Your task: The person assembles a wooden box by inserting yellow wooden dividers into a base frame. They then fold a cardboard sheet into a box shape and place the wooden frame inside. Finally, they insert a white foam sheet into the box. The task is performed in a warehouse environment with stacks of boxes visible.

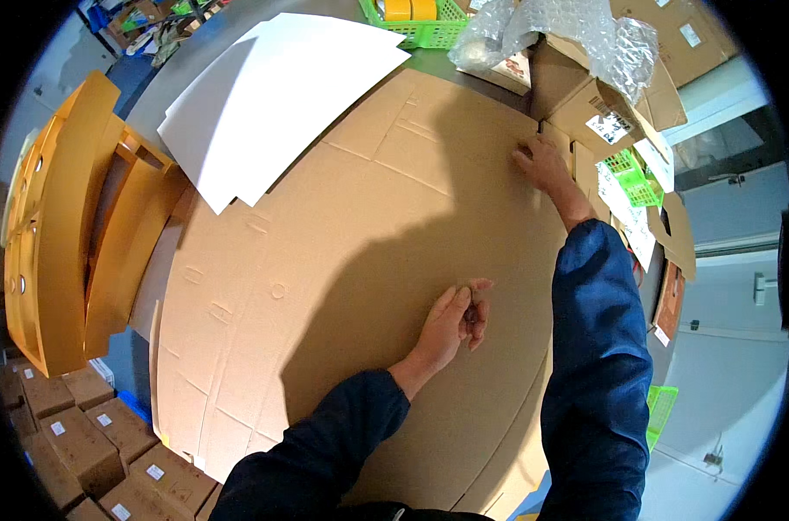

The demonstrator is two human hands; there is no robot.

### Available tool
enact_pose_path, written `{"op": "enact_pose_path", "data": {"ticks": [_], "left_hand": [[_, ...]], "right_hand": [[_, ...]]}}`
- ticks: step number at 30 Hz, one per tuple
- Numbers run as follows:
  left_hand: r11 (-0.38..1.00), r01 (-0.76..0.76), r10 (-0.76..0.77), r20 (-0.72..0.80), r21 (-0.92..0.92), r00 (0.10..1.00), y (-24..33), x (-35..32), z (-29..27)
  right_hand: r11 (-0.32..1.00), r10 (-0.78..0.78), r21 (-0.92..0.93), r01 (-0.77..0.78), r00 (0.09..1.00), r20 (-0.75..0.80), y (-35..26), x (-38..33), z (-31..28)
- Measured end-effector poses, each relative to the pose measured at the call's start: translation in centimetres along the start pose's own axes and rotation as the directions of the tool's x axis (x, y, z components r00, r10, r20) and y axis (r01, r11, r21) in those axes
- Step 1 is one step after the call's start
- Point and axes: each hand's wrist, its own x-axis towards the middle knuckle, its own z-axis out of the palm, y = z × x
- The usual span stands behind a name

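A large flat sheet of brown cardboard (360, 252) with crease lines and cut marks covers the table in front of me. My left hand (451, 323) is over its middle, thumb and fingers curled together; a small dark spot shows between them, too unclear to name. At the sheet's far right edge is my right hand (544, 165), its fingers bent and close together near the cardboard surface. Whether they pinch anything is hidden. Just beyond that hand stands an open cardboard box (577, 91) with bubble wrap (577, 30) spilling over it.
White sheets (273, 95) lie fanned out at the far left. Yellow-orange trays (65, 226) stand left of the table, above stacked brown cartons (86, 434). A green basket (433, 30) with yellow tape rolls is at the back. Another green basket (633, 178) and papers lie at the right.
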Motion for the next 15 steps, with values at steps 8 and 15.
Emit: {"op": "enact_pose_path", "data": {"ticks": [8,15], "left_hand": [[0.976,-0.001,0.019,0.077,-0.219,0.997,-0.2,0.0,-1.0],[0.976,-0.043,0.059,0.067,-0.215,0.996,0.1,0.5,-1.0]], "right_hand": [[0.965,0.232,0.119,-0.235,0.972,0.035,-0.3,1.3,-3.3],[0.952,-0.066,0.294,-0.091,0.872,0.485,-5.7,-1.3,-14.5]]}}
